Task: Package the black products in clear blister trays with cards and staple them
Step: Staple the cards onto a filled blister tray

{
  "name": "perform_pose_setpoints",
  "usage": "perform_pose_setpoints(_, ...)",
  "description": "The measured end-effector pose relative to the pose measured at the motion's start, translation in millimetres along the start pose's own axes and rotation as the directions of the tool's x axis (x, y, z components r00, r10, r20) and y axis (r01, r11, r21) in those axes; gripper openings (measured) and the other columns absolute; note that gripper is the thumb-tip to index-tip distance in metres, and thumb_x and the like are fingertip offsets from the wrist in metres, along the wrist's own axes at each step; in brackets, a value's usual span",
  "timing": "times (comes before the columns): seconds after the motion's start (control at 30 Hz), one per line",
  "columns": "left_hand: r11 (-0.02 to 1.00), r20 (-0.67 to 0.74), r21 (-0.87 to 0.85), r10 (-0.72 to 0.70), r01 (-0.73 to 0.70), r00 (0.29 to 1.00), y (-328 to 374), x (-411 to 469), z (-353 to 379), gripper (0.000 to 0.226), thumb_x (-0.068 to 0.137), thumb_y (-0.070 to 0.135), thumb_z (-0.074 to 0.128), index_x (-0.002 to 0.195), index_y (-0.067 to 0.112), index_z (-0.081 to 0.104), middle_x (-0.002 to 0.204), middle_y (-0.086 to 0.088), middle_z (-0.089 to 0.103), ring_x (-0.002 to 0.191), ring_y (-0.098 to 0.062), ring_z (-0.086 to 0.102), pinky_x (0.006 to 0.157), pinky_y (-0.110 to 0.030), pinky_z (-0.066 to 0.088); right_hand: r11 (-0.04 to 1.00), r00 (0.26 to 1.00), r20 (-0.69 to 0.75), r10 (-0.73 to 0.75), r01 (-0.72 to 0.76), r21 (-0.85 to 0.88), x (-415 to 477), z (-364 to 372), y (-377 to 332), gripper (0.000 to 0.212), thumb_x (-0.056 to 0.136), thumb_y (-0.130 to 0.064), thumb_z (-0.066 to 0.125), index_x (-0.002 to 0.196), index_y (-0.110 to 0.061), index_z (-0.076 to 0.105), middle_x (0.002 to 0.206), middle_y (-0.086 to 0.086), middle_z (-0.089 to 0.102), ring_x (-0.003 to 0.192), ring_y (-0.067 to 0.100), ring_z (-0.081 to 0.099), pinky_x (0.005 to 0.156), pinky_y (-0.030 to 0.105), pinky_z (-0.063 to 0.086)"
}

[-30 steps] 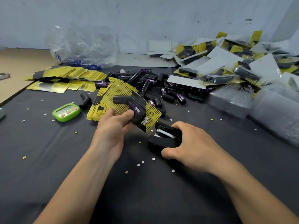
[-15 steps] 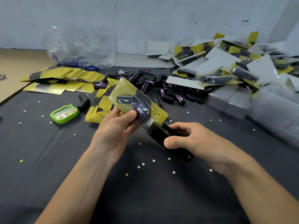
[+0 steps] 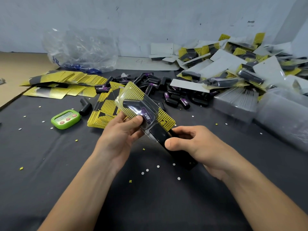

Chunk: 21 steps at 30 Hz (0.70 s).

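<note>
Clear plastic blister tray (image 3: pixel 133 97) with a yellow dotted card (image 3: pixel 167 120) behind it sits in my left hand (image 3: pixel 120 135). My thumb is pinched over the purple-label end of the black elbow-shaped product (image 3: pixel 133 105) in the pocket, and my fingers are curled behind the card. My right hand (image 3: pixel 198 145) is wrapped round the long black stapler (image 3: pixel 160 134), thumb on top, with its nose meeting the pack's near lower edge. I cannot tell whether that edge is fully inside the mouth.

To staple well, I judge the nose should bite only the flat flange, clear of the raised pocket, so the staple goes through thin plastic and card together. Tray and card edges want to lie flush first, as any skew gets pinned in. My left thumb looks close to the stapler, so I would slide it back. Then one firm, square squeeze with the pack held level. A half press may leave the legs unfolded.
</note>
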State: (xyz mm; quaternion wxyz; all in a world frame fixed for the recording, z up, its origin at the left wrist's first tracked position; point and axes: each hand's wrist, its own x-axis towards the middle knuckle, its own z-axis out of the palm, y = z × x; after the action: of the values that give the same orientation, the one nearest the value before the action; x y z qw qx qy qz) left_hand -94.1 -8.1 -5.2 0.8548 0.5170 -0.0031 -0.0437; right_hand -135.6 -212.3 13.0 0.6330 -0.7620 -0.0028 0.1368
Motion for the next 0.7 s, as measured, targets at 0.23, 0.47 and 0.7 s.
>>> perform_pose_setpoints(0.23,1.0,-0.03,0.006,-0.013,0.013,0.999,-1,1,-1,0.033,0.096,-0.001,0.059,0.127,0.008,0.064,0.112,-0.007,0.078,0.095,-0.018,0.076,0.074,-0.029,0.062,0.999,0.997,-0.07,-0.046,0.045,-0.013,2,6,2,0.044,0.042,-0.048,0.088,0.085,-0.04,0.081,0.085,-0.005,0.08,0.078,0.01,0.076,0.069,0.026,0.062)
perform_pose_setpoints(0.47,1.0,-0.039,0.008,-0.025,0.025,0.999,-1,0,-1,0.032,0.094,0.0,0.06,0.124,0.008,0.065,0.115,-0.01,0.077,0.1,-0.022,0.076,0.076,-0.029,0.062,0.997,0.967,-0.241,-0.075,0.067,-0.045,6,18,5,0.047,0.038,-0.049,0.084,0.082,-0.034,0.083,0.08,0.004,0.079,0.082,0.028,0.077,0.078,0.051,0.061)
perform_pose_setpoints(0.7,1.0,-0.106,0.01,-0.011,0.012,0.994,-3,-1,0,0.029,0.095,-0.002,0.06,0.122,0.007,0.065,0.111,-0.01,0.078,0.098,-0.021,0.077,0.073,-0.028,0.062,0.993,0.999,-0.017,0.03,-0.032,-0.111,4,5,-2,0.038,0.051,-0.053,0.084,0.085,-0.037,0.082,0.082,-0.006,0.079,0.075,0.009,0.075,0.063,0.025,0.056)
